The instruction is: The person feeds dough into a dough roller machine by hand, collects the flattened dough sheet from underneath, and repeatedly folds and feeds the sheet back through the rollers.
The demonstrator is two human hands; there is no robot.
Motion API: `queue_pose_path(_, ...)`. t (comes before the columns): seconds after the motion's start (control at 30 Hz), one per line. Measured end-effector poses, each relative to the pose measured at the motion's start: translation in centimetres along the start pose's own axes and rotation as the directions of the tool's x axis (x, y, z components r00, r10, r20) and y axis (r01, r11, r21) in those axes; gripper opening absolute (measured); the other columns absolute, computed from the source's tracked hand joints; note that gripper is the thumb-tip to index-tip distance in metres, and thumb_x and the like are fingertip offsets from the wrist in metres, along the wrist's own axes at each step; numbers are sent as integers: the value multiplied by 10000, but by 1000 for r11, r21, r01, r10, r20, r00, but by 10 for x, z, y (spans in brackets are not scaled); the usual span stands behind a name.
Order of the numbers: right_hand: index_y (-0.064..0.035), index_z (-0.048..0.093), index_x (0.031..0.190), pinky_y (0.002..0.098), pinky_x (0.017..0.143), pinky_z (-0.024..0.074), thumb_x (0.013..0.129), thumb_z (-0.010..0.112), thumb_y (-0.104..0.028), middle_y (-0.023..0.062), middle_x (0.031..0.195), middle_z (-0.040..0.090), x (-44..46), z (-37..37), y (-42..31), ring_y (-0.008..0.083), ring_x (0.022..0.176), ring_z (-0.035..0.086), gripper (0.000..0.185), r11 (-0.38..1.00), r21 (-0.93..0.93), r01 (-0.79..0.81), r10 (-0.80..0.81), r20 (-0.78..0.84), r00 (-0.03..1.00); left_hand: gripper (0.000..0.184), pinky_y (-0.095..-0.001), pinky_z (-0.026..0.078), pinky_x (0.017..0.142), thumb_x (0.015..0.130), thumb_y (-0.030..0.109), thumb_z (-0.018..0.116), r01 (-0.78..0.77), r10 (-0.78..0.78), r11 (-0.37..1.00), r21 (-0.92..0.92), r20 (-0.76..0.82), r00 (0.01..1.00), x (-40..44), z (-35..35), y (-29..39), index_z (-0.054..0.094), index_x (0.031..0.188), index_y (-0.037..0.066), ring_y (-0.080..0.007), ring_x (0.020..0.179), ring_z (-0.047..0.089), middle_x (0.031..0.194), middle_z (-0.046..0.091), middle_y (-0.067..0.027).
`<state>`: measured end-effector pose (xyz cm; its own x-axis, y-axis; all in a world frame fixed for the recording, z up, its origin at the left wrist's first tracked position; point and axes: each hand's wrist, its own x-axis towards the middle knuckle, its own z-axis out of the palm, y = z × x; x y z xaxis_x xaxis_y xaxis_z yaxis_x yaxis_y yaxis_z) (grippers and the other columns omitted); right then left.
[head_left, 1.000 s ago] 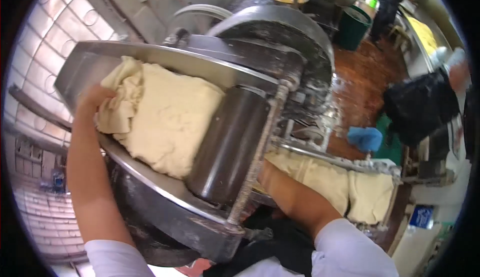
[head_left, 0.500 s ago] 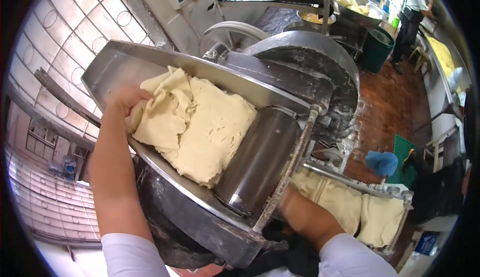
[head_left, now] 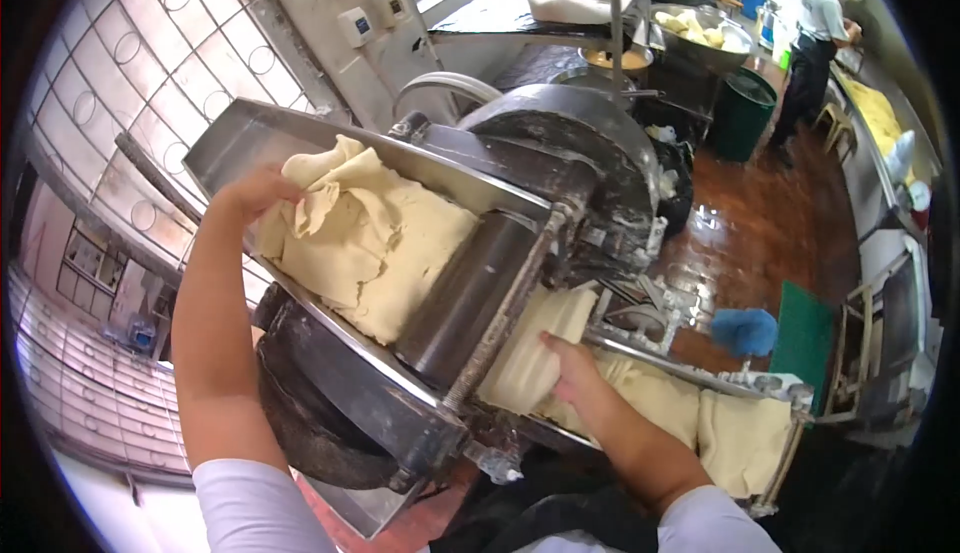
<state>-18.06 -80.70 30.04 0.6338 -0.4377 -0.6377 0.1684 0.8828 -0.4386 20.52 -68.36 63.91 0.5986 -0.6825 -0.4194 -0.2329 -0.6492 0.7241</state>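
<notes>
A thick slab of pale dough (head_left: 400, 243) lies in the metal feed tray (head_left: 225, 143) of a dough sheeter, against its dark roller (head_left: 465, 298). My left hand (head_left: 262, 195) grips the crumpled, folded-over edge at the slab's upper left. Below the roller's guard bar, a smooth dough sheet (head_left: 535, 348) hangs out of the machine. My right hand (head_left: 575, 365) holds this sheet by its right edge, thumb on top and the other fingers mostly hidden. Folded dough (head_left: 740, 433) rests in the lower tray to the right of that hand.
The machine's big dark wheel guards flank the tray. A blue cloth-like item (head_left: 745, 331) is beside a green board (head_left: 805, 328) at right. A person (head_left: 820, 33) stands at a far counter bearing yellow food (head_left: 880, 118). A green bin (head_left: 742, 113) stands on the reddish floor.
The view has shifted. My right hand came out from beneath the roller area, and a dough sheet now shows in it. The slab shows less length before the roller. My left hand keeps its hold.
</notes>
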Motion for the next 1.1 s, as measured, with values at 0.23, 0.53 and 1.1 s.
queue_pose_path(0.23,45,573,1157,397,825,512,831,686,-174,170,1055,649,-31,-47,-15,294,939,642,409,986,-64,155,-151,67,986,500,-305,454,914,727,-69,624,-96,125,972,213,-123,985,16,13,-16,582,1215,30,-171,987,606,1092,650,-55)
queue_pose_path(0.53,47,560,1180,378,852,496,831,678,-131,161,1091,640,-83,-91,-44,268,955,632,409,954,-186,234,-236,11,972,477,-279,443,897,746,-24,638,-49,104,964,260,-204,973,3,38,-13,600,1217,42,-140,974,594,1089,652,-24)
queue_pose_path(1.1,77,535,1181,370,862,491,809,693,-87,170,1088,633,-181,-152,-105,252,949,628,436,892,-321,319,-355,-59,933,563,-317,455,904,717,16,666,-263,384,793,549,-117,916,-16,97,3,567,1269,60,-189,995,598,1076,666,-97)
